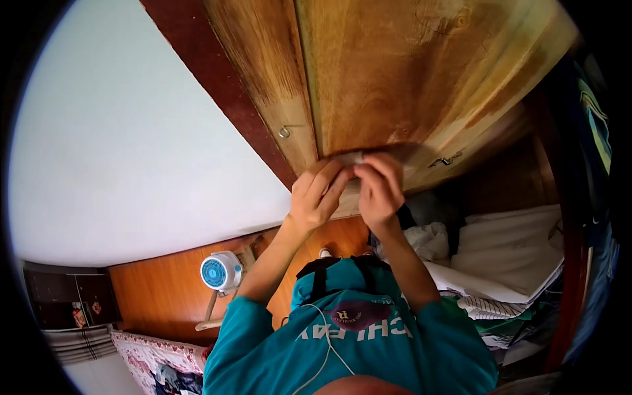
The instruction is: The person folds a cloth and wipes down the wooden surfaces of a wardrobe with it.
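Observation:
My left hand (316, 195) and my right hand (380, 189) meet in front of a wooden door (395, 79), with their fingers bent and pinched together. Between the fingertips is a small greyish-white piece (355, 158), mostly covered by the fingers, so its kind cannot be made out. Both hands are close to the door's surface; whether they touch it I cannot tell. A metal hook (284, 132) is fixed to the wood, up and left of my left hand. To the right of my right hand, a metal latch (446, 160) sits on the door.
A white wall (131, 131) fills the left side. A small blue-and-white fan (221, 270) stands on a wooden stool (249, 253) on the wooden floor (161, 289). Folded white cloth (510, 240) and other fabrics lie in the open compartment at right. A dark cabinet (56, 293) is at far left.

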Motion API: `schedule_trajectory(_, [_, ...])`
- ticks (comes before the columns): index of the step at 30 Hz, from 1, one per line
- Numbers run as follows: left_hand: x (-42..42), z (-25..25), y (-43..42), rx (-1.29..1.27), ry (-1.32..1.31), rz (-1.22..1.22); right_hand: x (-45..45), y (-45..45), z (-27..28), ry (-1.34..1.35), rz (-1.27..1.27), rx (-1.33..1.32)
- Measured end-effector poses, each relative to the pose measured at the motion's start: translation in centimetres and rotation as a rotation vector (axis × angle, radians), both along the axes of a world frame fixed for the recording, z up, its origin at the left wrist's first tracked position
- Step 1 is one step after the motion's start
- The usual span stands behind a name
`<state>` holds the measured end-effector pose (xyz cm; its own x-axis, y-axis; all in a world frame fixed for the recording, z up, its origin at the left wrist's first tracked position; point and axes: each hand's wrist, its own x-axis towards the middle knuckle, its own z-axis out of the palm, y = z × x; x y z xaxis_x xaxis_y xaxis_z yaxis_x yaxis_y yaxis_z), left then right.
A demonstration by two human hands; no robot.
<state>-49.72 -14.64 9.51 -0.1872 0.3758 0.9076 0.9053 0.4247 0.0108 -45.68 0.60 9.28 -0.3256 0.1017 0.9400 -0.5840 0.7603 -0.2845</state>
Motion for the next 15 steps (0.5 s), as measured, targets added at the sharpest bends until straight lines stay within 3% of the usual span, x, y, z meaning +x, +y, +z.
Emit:
schedule_trajectory(3, [0.1, 3.8, 1.7, 0.073, 0.096, 0.039, -0.4, 1.1, 3.2, 0.096, -0.046, 0.033])
schedule_trajectory(6, [-0.7, 2.9, 2.5, 0.050, 0.046, 0.036, -1.3, 2.0, 2.3, 0.045, -0.043, 0.051])
schedule_trajectory(8, [-1.6, 0.1, 2.3, 0.029, 0.081, 0.011, -2.3, 3.1, -1.4, 0.071, -0.006, 0.105])
schedule_trajectory(12, [-1.6, -5.4, 2.4, -0.122, -0.132, -0.010, -1.2, 4.5, -8.1, -0.147, 0.065, 0.113])
schedule_trajectory(15, [-0.6, -8.3, 2.8, -0.143, -0.265, -0.022, -0.5, 4.8, -9.2, -0.276, 0.120, 0.093])
